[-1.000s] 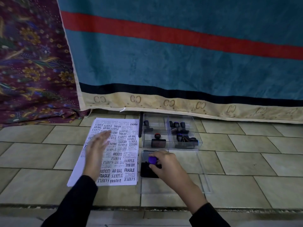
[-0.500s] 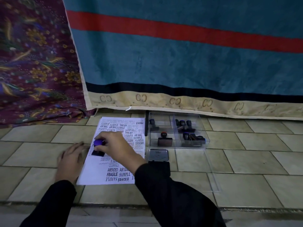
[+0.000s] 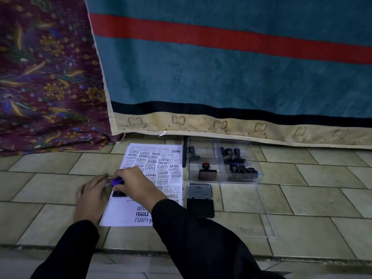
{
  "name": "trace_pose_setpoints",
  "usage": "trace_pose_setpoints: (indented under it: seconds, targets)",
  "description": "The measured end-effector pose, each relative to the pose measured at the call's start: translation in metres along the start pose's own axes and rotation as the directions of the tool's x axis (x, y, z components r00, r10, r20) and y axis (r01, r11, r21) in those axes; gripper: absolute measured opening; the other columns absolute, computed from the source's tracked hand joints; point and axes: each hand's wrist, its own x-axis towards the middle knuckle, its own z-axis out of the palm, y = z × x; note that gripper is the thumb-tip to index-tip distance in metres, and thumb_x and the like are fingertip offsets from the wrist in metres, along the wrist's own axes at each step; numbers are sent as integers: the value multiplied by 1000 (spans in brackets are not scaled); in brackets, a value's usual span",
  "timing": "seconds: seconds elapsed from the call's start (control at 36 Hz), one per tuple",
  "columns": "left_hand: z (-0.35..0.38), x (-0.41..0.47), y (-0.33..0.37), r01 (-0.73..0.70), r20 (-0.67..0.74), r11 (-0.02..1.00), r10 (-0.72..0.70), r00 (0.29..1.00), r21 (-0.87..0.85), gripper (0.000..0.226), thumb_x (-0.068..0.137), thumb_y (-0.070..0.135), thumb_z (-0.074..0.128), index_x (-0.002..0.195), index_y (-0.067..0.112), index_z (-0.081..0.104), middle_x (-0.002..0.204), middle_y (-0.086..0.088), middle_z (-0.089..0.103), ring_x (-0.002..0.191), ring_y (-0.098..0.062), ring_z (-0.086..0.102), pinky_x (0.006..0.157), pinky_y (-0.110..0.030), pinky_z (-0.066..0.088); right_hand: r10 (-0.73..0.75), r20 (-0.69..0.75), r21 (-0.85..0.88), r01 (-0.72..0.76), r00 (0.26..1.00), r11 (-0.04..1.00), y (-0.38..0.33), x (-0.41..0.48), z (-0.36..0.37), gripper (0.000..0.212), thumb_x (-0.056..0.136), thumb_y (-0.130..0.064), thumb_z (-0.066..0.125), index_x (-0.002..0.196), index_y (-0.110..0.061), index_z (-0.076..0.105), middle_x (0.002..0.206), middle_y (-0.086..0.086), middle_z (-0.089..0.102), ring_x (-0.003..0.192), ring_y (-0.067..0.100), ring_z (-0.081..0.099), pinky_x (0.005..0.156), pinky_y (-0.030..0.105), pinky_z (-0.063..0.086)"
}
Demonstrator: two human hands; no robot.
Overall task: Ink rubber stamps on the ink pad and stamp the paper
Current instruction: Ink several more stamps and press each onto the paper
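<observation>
Closer now, the left hand [image 3: 90,198] lies flat-fingered, steadying the paper [image 3: 124,214]. The right hand [image 3: 138,186] clamps its fingers on the stamp [image 3: 117,182], pressing down.

1. A floor [image 3: 302,198] of pale tiles is carrying everything.
2. A sheet of paper [image 3: 161,158] covered in stamped words is lying flat on it.
3. An open ink pad [image 3: 199,200] is sitting just right of the paper.
4. A clear box [image 3: 221,179] is standing behind the pad.
5. A flat clear lid [image 3: 251,210] is lying in front of the box.
6. A purple flowery cloth [image 3: 50,127] is spilling onto the tiles at the far left.
</observation>
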Motion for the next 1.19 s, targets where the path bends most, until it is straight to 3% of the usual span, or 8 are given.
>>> trace_pose_setpoints:
  seconds: [0.17, 0.28, 0.56, 0.67, 0.83, 0.94, 1.06, 1.19]
  targets:
    - [0, 1, 1, -1, 1, 1000, 1, 1000, 5, 34, 83, -5, 61, 114, 8, 68, 134, -11, 59, 125, -30, 53, 106, -47, 28, -29, -3, -50, 29, 1000, 998, -4, -3, 1, 18, 78, 0, 67, 96, 2, 64, 95, 24, 62, 87, 36, 60, 68, 30, 47]
    - [-2, 0, 3, -8, 14, 999, 8, 1000, 41, 34, 83, -3, 61, 114, 10, 68, 134, -9, 59, 123, -30, 54, 104, -49, 29, -48, 25, -120, 51, 999, 992, -9, -4, 2, 10, 76, 4, 65, 85, 4, 61, 89, 25, 59, 82, 39, 59, 68, 41, 54]
    - [-1, 1, 1, 7, 31, 998, -8, 999, 62, 39, 80, -5, 60, 115, 12, 65, 134, -9, 58, 123, -31, 53, 103, -51, 29, -49, 36, -131, 54, 998, 990, -9, -4, 1, 17, 73, 4, 70, 88, 0, 61, 93, 25, 61, 86, 38, 58, 69, 41, 51]
    - [0, 1, 0, -6, 26, 997, 4, 1000, 72, 39, 81, -3, 61, 116, 13, 65, 135, -7, 58, 123, -30, 53, 103, -51, 30, -44, -4, -101, 43, 999, 994, -9, -4, 2, 18, 74, 6, 66, 90, 2, 61, 93, 25, 60, 85, 38, 58, 62, 31, 42]
    - [-1, -1, 4, 11, 15, 999, -12, 1000, 38, 39, 80, -5, 60, 115, 12, 65, 133, -9, 59, 122, -31, 53, 103, -49, 29, -161, 31, -134, 164, 986, 977, 1, -8, 6, 28, 73, 2, 71, 98, -2, 59, 96, 24, 61, 89, 37, 58, 71, 39, 48]
    - [-2, -2, 1, -17, 10, 998, 18, 1000, -64, 39, 88, -1, 57, 121, 20, 60, 130, -7, 61, 122, -30, 53, 104, -46, 30, -90, -179, 116, 112, 980, 987, 11, -14, -16, 27, 75, -7, 73, 100, -7, 63, 98, 18, 64, 89, 29, 59, 82, 41, 52]
    - [-10, -2, 4, 153, 35, 866, -155, 987, -476, 50, 88, -18, 40, 128, 7, 55, 131, -15, 58, 123, -27, 51, 105, -33, 33, 42, -435, 227, 65, 899, 972, 33, -23, -76, 28, 78, -18, 73, 105, -14, 64, 100, 5, 67, 81, 10, 62, 82, 24, 56]
    - [-14, -12, 31, 69, 54, 830, -48, 997, -554, 29, 98, 16, 54, 127, 22, 54, 129, -5, 60, 113, -16, 58, 91, -16, 43, 180, -582, 174, -95, 793, 980, 79, -43, -149, 32, 78, -13, 74, 109, -10, 66, 106, 5, 63, 77, 4, 60, 78, 9, 52]
